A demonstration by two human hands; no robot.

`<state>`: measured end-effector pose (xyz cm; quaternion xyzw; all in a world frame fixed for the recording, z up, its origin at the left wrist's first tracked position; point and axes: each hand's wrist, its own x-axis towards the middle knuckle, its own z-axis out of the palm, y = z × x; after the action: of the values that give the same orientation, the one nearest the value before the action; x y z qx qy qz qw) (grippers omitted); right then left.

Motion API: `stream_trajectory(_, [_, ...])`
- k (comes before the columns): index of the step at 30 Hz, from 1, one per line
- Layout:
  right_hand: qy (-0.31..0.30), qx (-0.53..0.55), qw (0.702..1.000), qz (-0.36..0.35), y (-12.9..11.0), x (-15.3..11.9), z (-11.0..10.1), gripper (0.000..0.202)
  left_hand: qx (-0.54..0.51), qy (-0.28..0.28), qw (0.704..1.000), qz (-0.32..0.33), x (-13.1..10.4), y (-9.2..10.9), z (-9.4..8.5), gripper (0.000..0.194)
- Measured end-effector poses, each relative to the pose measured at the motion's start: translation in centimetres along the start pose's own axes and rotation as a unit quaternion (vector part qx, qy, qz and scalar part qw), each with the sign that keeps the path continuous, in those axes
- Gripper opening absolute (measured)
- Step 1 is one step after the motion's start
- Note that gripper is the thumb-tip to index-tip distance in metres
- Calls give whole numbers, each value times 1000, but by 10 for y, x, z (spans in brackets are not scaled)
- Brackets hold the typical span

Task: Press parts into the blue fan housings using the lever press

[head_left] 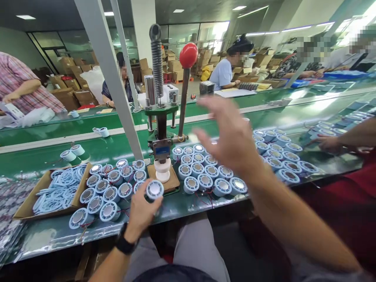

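My left hand (142, 209), with a black watch on its wrist, grips a round light-blue unit (154, 189) with a silver centre, in front of the press. My right hand (227, 133) is raised with fingers spread and nothing in it, slightly blurred, to the right of the lever. The hand press (162, 150) has a red ball knob (188, 55) on its upright lever. Under its ram, a white round piece (162, 175) sits on a brown base plate (174, 180). Blue units (111, 194) stand in rows left of the press, and more units (205, 181) on its right.
A cardboard box (84, 188) of light-blue rings lies at the left. Grey metal posts (113, 78) rise behind the bench edge. At the right, another person's hand (330, 143) touches more blue units. Several people work across the green conveyor (123, 145).
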<state>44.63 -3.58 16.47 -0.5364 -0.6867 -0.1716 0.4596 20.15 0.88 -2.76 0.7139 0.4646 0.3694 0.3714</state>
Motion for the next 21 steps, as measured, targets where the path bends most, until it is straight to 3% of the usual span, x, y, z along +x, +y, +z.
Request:
stream_trajectory(2, [77,-14,997,20,3,75,-11,50,-17,15,1000,-8,29,6,-9,56])
stream_trajectory(5, [73,82,990,89,7,142,6,46,-82,-10,997,-3,64,8,-1,56])
stream_trajectory(7, [67,133,982,119,11,155,28,49,-121,-41,992,6,76,7,12,57])
stream_trajectory(10, [110,181,971,107,21,154,53,57,-153,-75,985,12,84,7,30,55])
stream_trajectory(14, [96,197,968,120,25,161,50,63,-191,-107,976,8,82,5,35,55])
stream_trajectory(16, [82,170,971,148,15,157,34,73,-204,-113,972,10,79,4,33,59])
stream_trajectory(18, [89,155,976,127,-4,126,16,70,-215,-108,971,13,77,3,34,68])
stream_trajectory(21, [169,134,976,7,-36,18,4,32,-228,-91,969,11,75,-2,37,79])
